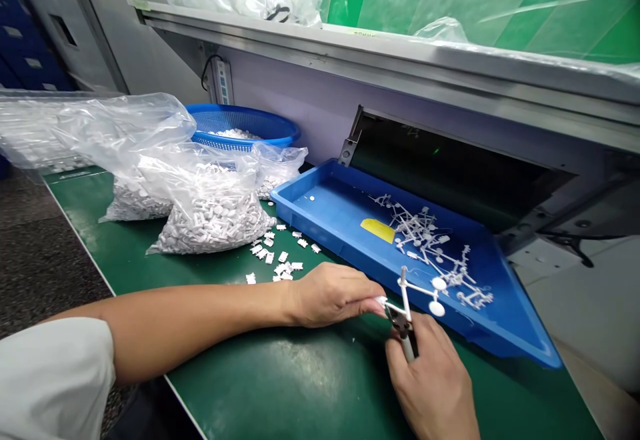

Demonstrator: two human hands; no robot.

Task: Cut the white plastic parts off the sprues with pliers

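Observation:
My left hand is closed, pinching a small white plastic part at one end of a branched white plastic sprue. Two round discs sit at the sprue's far end, over the rim of the blue tray. In my right hand is a pair of nippers, fingers wrapped round the handles. The nippers' jaws are up against the sprue, close to my left fingertips; whether they have closed on it I cannot tell. Small loose white parts lie on the green table beyond my left wrist.
The blue tray holds several bare sprues and a yellow piece. Clear bags of white parts stand at the left, before a blue basket. A metal-edged shelf overhangs the table; a dark panel leans behind the tray.

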